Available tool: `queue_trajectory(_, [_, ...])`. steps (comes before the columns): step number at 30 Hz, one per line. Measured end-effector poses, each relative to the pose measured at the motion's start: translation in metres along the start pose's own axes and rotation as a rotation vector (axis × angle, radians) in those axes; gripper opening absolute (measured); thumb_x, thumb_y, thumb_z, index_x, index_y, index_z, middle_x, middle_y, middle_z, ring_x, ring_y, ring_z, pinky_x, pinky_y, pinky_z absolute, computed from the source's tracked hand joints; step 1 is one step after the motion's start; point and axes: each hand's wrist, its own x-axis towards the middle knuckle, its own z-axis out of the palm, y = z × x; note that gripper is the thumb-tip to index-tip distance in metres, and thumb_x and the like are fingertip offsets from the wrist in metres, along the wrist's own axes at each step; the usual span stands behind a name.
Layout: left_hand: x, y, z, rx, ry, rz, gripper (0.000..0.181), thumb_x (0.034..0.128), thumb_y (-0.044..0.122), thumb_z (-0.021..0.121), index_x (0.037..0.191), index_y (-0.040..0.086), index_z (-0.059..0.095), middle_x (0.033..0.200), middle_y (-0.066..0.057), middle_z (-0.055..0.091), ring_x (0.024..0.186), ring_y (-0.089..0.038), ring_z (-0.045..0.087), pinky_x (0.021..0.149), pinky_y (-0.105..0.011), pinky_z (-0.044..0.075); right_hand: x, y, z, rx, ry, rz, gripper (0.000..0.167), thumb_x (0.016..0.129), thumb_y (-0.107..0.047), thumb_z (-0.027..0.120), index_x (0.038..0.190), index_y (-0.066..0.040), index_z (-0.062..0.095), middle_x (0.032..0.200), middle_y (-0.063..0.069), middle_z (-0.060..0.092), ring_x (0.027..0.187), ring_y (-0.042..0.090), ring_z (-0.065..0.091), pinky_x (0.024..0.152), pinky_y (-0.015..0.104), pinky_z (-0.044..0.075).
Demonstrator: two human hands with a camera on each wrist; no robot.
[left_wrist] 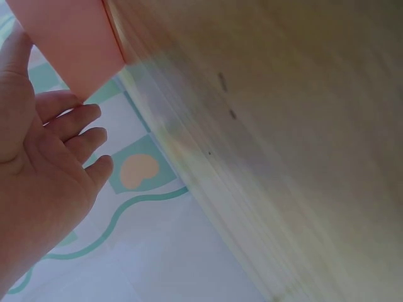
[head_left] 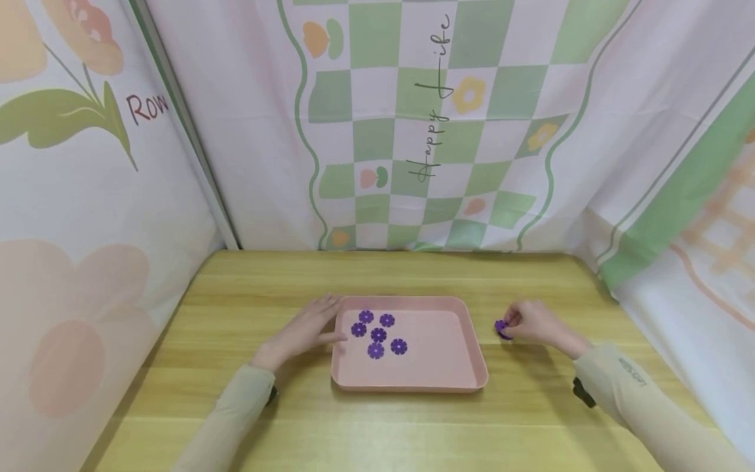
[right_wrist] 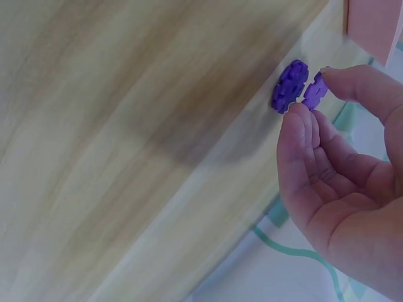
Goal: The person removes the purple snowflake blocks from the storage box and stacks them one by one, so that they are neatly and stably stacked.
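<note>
A shallow pink tray (head_left: 425, 387) sits on the wooden table with several purple flower-shaped discs, one of them this purple disc (head_left: 398, 346), lying in its left half. Along the tray's left side my left hand (head_left: 301, 331) rests with fingers spread and fairly straight, touching the rim. To the right of the tray my right hand (head_left: 533, 322) pinches one purple notched disc (right_wrist: 316, 92) between thumb and fingertips. Right beside the held disc is another, darker purple disc (right_wrist: 289, 87); whether the two touch I cannot tell.
The pale wooden table (head_left: 413, 426) extends around the tray. Behind it hangs a green-and-white checked curtain (head_left: 425, 131). Printed cloth walls (head_left: 88, 229) stand at the left and right edges of the table.
</note>
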Motion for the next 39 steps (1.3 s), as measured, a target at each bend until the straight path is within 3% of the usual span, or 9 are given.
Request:
queue_trajectory(11, [0.0002, -0.0001, -0.0001, -0.003, -0.001, -0.012, 0.08, 0.0945, 0.043, 0.063, 0.154, 0.001, 0.029, 0.162, -0.021, 0.025, 0.154, -0.038, 0.018, 0.127, -0.057, 0.014, -0.0014, 0.0031, 0.0029, -0.028, 0.019, -0.018, 0.021, 0.076, -0.013, 0.08, 0.085, 0.001, 0.067, 0.078, 0.008, 0.071, 0.071, 0.013, 0.063, 0.063, 0.024, 0.055])
queue_trajectory(21, [0.0007, -0.0015, 0.0003, 0.007, 0.008, -0.003, 0.081, 0.0941, 0.044, 0.062, 0.154, 0.001, 0.029, 0.162, -0.021, 0.026, 0.153, -0.039, 0.019, 0.127, -0.057, 0.015, -0.0024, 0.003, 0.0025, -0.035, 0.017, -0.02, 0.021, 0.076, -0.012, 0.08, 0.085, 0.002, 0.067, 0.079, 0.009, 0.071, 0.072, 0.016, 0.064, 0.066, 0.032, 0.058])
queue_trajectory(39, [0.0025, -0.003, 0.0024, 0.008, 0.007, -0.005, 0.081, 0.0939, 0.044, 0.063, 0.154, 0.001, 0.029, 0.162, -0.02, 0.026, 0.153, -0.038, 0.019, 0.127, -0.056, 0.015, -0.0025, 0.0051, 0.0028, -0.037, 0.023, -0.013, 0.02, 0.077, -0.014, 0.08, 0.085, 0.0, 0.067, 0.079, 0.007, 0.071, 0.072, 0.015, 0.063, 0.067, 0.032, 0.057])
